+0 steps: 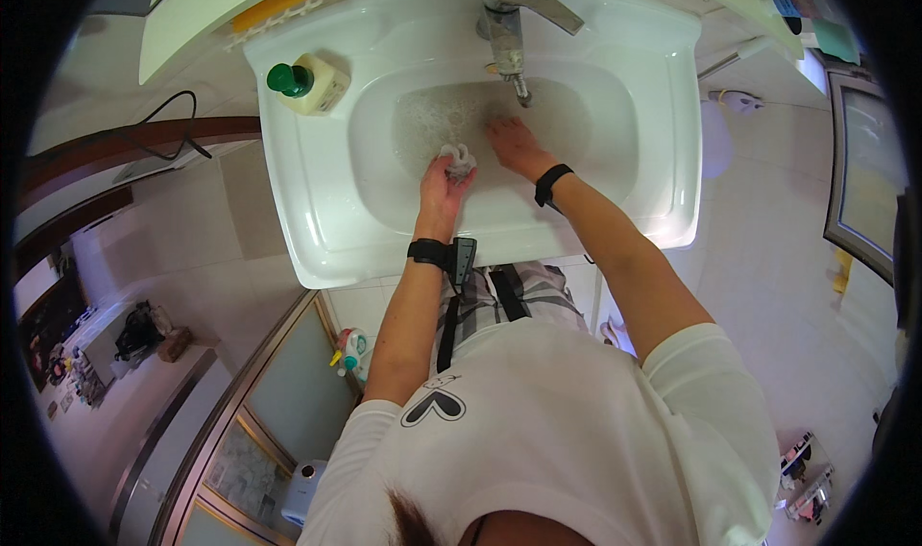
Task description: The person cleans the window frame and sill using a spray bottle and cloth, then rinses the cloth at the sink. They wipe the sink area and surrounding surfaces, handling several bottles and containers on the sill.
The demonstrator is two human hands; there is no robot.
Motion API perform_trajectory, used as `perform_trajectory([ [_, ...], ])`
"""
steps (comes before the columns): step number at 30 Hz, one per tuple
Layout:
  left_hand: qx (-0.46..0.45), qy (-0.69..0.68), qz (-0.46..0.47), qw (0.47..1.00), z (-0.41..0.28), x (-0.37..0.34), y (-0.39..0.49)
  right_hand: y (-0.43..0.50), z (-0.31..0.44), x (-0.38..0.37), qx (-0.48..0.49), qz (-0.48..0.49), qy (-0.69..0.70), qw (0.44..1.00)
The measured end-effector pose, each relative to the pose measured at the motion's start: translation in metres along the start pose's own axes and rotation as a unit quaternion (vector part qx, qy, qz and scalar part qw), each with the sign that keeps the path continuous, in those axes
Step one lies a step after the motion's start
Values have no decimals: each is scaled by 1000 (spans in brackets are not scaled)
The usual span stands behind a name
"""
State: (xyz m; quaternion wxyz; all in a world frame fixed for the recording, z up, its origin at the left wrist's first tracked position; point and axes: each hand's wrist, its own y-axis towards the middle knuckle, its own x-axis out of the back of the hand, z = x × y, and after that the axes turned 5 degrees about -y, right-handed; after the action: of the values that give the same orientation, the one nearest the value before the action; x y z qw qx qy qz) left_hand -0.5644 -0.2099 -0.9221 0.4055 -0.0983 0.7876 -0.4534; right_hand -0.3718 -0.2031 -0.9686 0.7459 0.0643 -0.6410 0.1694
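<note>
In the head view, my left hand [441, 182] grips a small, crumpled, wet white cloth [458, 163] at the front left of the basin. My right hand [520, 148] reaches below the faucet spout, fingertips in cloudy water [569, 124]. Whether those fingers hold anything is hidden by the water. Foam [441, 117] floats to the left of my right hand. Around both hands is the white ceramic washbasin [666, 150]. The chrome single-lever faucet [506, 38] stands at its back, its lever swung to the right.
A cream pump bottle with a green top [320, 85] stands on the basin's back left corner. A pale shelf edge [180, 31] overhangs the left side. On the floor at lower left are detergent bottles [353, 351] beside a framed glass door [302, 373].
</note>
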Motion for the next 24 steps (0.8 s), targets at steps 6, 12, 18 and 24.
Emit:
perform_trajectory([
  [6, 24, 56, -5, 998, -4, -18, -3, 11, 7, 25, -87, 110, 72, 988],
  [12, 43, 155, 45, 986, 13, -42, -4, -17, -1, 36, -202, 26, 388, 899],
  [18, -1, 152, 7, 988, 20, -27, 7, -26, -46, -8, -384, -43, 142, 912],
  [24, -19, 179, -17, 983, 18, -8, 15, -17, -45, -4, -111, 137, -51, 983],
])
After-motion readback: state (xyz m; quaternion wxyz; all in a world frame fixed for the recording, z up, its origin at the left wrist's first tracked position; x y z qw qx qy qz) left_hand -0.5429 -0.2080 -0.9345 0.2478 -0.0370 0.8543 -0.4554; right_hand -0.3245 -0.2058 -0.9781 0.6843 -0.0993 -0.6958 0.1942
